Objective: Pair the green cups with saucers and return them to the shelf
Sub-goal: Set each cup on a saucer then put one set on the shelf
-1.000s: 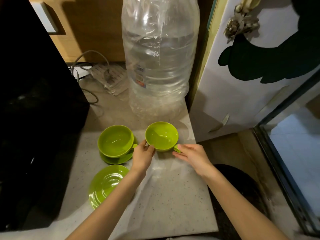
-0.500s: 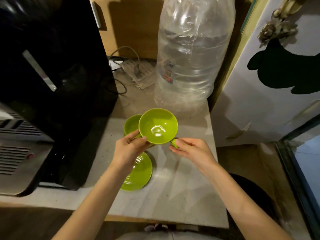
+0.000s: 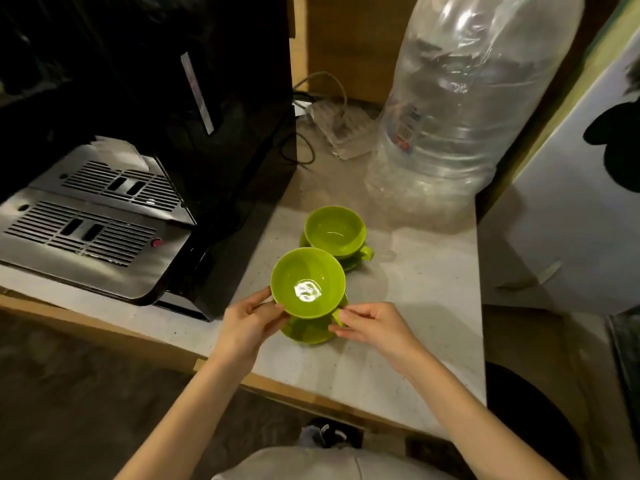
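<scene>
My left hand (image 3: 250, 318) and right hand (image 3: 367, 323) both grip the cup (image 3: 307, 283) above the saucer (image 3: 304, 332); if I lower it off-centre, it may tip.

I find a domestic kitchen corner: a speckled bench (image 3: 415, 306) carries a black coffee machine (image 3: 207, 133) with steel drip grille (image 3: 86, 230), a large water bottle (image 3: 467, 116), and a power strip (image 3: 339, 129) behind.
</scene>
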A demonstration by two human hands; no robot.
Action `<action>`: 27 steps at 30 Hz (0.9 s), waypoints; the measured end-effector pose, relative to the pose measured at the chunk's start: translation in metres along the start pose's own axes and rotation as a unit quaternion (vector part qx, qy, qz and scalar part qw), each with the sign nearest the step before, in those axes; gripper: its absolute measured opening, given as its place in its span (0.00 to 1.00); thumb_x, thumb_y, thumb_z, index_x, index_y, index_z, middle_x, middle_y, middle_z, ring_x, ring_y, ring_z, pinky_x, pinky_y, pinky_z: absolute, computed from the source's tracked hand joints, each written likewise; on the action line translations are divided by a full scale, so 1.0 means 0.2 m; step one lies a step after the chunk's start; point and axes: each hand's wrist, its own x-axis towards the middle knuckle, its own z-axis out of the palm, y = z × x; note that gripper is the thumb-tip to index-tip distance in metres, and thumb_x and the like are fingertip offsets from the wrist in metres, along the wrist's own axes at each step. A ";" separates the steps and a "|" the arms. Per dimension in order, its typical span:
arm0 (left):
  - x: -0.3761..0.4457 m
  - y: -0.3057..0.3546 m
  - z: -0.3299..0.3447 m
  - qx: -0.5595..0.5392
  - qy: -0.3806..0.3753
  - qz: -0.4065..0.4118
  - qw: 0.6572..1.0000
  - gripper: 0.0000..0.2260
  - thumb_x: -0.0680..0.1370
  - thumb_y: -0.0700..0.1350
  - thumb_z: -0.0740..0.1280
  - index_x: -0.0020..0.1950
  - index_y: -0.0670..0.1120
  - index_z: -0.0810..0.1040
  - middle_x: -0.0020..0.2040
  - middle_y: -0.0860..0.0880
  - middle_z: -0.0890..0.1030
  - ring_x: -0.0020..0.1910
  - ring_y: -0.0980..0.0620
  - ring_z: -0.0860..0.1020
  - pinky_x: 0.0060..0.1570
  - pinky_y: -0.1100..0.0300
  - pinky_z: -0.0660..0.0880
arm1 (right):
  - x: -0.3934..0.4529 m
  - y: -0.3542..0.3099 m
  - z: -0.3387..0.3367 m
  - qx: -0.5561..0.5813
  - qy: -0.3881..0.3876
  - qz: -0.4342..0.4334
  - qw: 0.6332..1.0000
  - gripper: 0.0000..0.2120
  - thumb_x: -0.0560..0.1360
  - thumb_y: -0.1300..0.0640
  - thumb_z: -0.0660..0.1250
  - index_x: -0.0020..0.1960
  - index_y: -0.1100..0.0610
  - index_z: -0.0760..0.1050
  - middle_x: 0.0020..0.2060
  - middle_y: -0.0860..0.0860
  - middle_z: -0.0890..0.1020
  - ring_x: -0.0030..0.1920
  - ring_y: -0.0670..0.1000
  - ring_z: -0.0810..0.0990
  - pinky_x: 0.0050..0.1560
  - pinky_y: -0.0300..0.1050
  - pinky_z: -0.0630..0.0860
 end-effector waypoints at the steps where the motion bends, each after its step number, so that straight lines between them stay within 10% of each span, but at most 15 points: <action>1: 0.00 -0.01 0.00 -0.002 0.001 -0.005 1.000 0.18 0.73 0.33 0.63 0.63 0.38 0.72 0.35 0.50 0.85 0.39 0.53 0.83 0.38 0.65 0.80 | 0.00 0.01 0.00 -0.002 0.000 0.005 1.000 0.15 0.73 0.66 0.65 0.58 0.71 0.74 0.45 0.60 0.81 0.36 0.45 0.84 0.44 0.37 0.81; 16: -0.02 -0.06 0.01 -0.005 0.022 -0.040 0.999 0.20 0.74 0.33 0.63 0.66 0.38 0.68 0.44 0.42 0.81 0.45 0.48 0.80 0.37 0.66 0.79 | -0.03 0.03 -0.03 -0.001 0.041 0.021 0.999 0.13 0.68 0.63 0.72 0.52 0.65 0.79 0.43 0.59 0.84 0.37 0.50 0.85 0.40 0.39 0.82; 27: 0.04 -0.01 -0.12 0.195 0.058 0.015 0.979 0.14 0.77 0.41 0.59 0.61 0.37 0.73 0.44 0.45 0.80 0.43 0.50 0.81 0.38 0.63 0.78 | 0.03 -0.05 -0.11 -0.139 0.099 0.041 0.984 0.14 0.72 0.52 0.67 0.49 0.62 0.80 0.41 0.60 0.85 0.39 0.56 0.85 0.40 0.45 0.82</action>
